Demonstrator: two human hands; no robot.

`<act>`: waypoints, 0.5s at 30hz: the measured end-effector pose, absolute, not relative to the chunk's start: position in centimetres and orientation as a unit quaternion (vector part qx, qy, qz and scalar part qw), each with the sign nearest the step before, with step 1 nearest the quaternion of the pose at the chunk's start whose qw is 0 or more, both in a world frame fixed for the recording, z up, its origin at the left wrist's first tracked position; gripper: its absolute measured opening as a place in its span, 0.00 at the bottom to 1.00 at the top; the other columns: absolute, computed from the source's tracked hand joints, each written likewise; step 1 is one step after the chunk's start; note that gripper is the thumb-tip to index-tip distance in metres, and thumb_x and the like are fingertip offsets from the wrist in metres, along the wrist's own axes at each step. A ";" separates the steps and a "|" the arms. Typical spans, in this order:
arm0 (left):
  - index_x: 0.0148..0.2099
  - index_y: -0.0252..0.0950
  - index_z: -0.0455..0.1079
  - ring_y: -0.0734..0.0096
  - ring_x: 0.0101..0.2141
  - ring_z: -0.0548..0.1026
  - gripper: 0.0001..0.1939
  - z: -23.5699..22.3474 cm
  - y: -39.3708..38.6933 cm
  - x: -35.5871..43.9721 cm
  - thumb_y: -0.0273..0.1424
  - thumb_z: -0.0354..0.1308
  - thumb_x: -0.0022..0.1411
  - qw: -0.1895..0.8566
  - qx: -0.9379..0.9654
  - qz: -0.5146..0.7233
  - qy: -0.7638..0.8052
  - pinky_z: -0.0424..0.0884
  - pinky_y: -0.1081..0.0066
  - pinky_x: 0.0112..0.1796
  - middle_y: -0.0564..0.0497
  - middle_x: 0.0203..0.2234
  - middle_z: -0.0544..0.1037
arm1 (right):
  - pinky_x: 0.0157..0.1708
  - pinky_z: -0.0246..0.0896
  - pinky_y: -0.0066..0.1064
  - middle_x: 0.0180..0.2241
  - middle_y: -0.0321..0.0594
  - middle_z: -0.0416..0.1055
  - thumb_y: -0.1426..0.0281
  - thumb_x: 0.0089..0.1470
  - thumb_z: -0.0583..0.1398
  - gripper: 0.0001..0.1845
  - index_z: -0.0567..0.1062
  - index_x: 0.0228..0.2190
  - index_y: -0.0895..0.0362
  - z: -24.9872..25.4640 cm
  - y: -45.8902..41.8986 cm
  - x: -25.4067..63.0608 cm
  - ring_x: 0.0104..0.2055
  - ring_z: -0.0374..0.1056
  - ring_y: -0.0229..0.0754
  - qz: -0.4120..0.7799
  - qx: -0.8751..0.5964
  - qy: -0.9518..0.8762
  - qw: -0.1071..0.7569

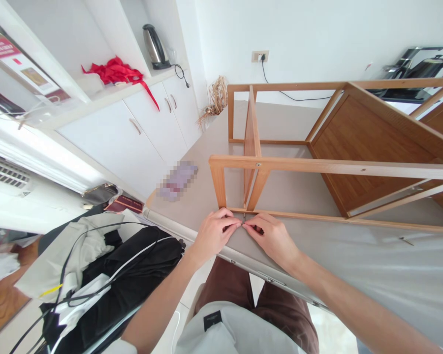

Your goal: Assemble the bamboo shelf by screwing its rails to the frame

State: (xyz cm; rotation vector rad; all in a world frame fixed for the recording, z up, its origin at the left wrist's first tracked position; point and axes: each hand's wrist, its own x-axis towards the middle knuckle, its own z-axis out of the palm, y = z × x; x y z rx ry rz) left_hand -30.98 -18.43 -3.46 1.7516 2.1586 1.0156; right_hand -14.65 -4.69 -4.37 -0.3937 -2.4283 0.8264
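A wooden shelf frame (310,167) lies on its side on the grey-covered table (192,216). At its near lower rail (299,215), a small metal screw (244,217) sticks out toward me, in line with a shelf panel (251,132). My left hand (216,231) pinches the screw's outer end from the left, thumb and forefinger together. From the right, my right hand (271,237) closes its thumb and forefinger on the same end. The fingertips of both hands nearly meet and partly cover the screw. Another screw (406,241) lies loose on the table to the right.
A blurred-out packet (177,181) lies at the table's left corner. Clothes and cables (121,265) are heaped at lower left. White cabinets (143,128) with a kettle (155,46) and red ribbon (114,71) stand behind. A black kettle set (421,69) is at the back right.
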 end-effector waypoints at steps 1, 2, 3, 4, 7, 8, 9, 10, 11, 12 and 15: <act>0.46 0.44 0.82 0.70 0.36 0.75 0.10 -3.5 -18.5 -31.0 0.32 0.59 0.72 0.089 0.589 0.342 0.727 0.70 0.71 0.38 0.51 0.39 0.78 | 0.35 0.71 0.32 0.33 0.40 0.77 0.72 0.64 0.61 0.08 0.81 0.33 0.54 -4.4 -4.7 -14.6 0.34 0.74 0.42 0.307 -0.149 -0.901 0.269; 0.46 0.44 0.82 0.70 0.36 0.75 0.09 -3.6 -18.5 -31.0 0.31 0.59 0.72 0.087 0.589 0.342 0.727 0.70 0.70 0.39 0.51 0.39 0.78 | 0.35 0.71 0.32 0.33 0.40 0.77 0.72 0.64 0.62 0.08 0.81 0.33 0.54 -4.5 -4.7 -14.6 0.34 0.74 0.42 0.308 -0.151 -0.900 0.268; 0.46 0.44 0.82 0.70 0.36 0.75 0.10 -3.6 -18.5 -31.0 0.32 0.59 0.72 0.085 0.590 0.341 0.727 0.70 0.70 0.39 0.51 0.39 0.78 | 0.35 0.71 0.32 0.32 0.39 0.76 0.72 0.64 0.62 0.08 0.81 0.33 0.54 -4.5 -4.7 -14.6 0.34 0.74 0.42 0.308 -0.154 -0.900 0.267; 0.46 0.44 0.82 0.70 0.36 0.74 0.10 -3.7 -18.6 -31.0 0.32 0.58 0.72 0.082 0.591 0.341 0.726 0.69 0.70 0.39 0.51 0.39 0.78 | 0.35 0.71 0.32 0.32 0.39 0.76 0.72 0.63 0.62 0.07 0.81 0.33 0.54 -4.5 -4.7 -14.6 0.34 0.74 0.42 0.308 -0.155 -0.900 0.266; 0.46 0.44 0.82 0.70 0.36 0.74 0.10 -4.1 -18.6 -31.0 0.33 0.58 0.73 0.073 0.593 0.341 0.725 0.68 0.68 0.41 0.51 0.39 0.78 | 0.34 0.70 0.31 0.32 0.39 0.75 0.72 0.63 0.62 0.07 0.80 0.33 0.54 -4.4 -4.7 -14.6 0.33 0.73 0.41 0.309 -0.157 -0.900 0.265; 0.46 0.44 0.82 0.70 0.36 0.74 0.10 -4.2 -18.6 -31.0 0.33 0.57 0.73 0.072 0.593 0.342 0.725 0.68 0.68 0.41 0.51 0.40 0.79 | 0.34 0.70 0.31 0.32 0.39 0.75 0.72 0.63 0.62 0.07 0.80 0.33 0.54 -4.4 -4.7 -14.7 0.33 0.73 0.41 0.309 -0.158 -0.900 0.264; 0.46 0.44 0.82 0.70 0.36 0.74 0.10 -4.3 -18.5 -31.0 0.33 0.57 0.73 0.072 0.593 0.343 0.725 0.68 0.68 0.41 0.51 0.40 0.79 | 0.34 0.70 0.31 0.31 0.39 0.75 0.72 0.63 0.62 0.07 0.80 0.33 0.54 -4.4 -4.7 -14.7 0.33 0.73 0.41 0.309 -0.158 -0.900 0.264; 0.46 0.44 0.82 0.70 0.36 0.74 0.11 -4.4 -18.5 -31.0 0.33 0.57 0.73 0.072 0.591 0.343 0.726 0.69 0.68 0.41 0.51 0.40 0.79 | 0.34 0.70 0.31 0.31 0.39 0.75 0.72 0.64 0.62 0.07 0.80 0.33 0.54 -4.4 -4.7 -14.7 0.33 0.73 0.41 0.309 -0.159 -0.900 0.263; 0.46 0.44 0.82 0.70 0.36 0.75 0.11 -4.4 -18.5 -30.9 0.34 0.57 0.73 0.073 0.590 0.344 0.727 0.69 0.68 0.40 0.50 0.40 0.79 | 0.33 0.70 0.31 0.31 0.38 0.75 0.72 0.64 0.62 0.07 0.80 0.33 0.54 -4.4 -4.7 -14.7 0.33 0.73 0.41 0.310 -0.160 -0.900 0.262; 0.46 0.44 0.82 0.70 0.36 0.75 0.11 -4.4 -18.5 -30.9 0.34 0.57 0.73 0.073 0.588 0.345 0.728 0.69 0.68 0.40 0.50 0.40 0.79 | 0.33 0.70 0.31 0.31 0.39 0.75 0.72 0.64 0.62 0.08 0.80 0.33 0.54 -4.4 -4.7 -14.7 0.33 0.73 0.41 0.310 -0.160 -0.900 0.261; 0.46 0.45 0.82 0.70 0.36 0.74 0.11 -4.4 -18.5 -30.9 0.34 0.56 0.73 0.068 0.588 0.344 0.729 0.70 0.67 0.41 0.50 0.40 0.79 | 0.32 0.70 0.31 0.31 0.39 0.75 0.72 0.64 0.61 0.08 0.80 0.33 0.54 -4.5 -4.7 -14.7 0.32 0.73 0.41 0.310 -0.162 -0.899 0.264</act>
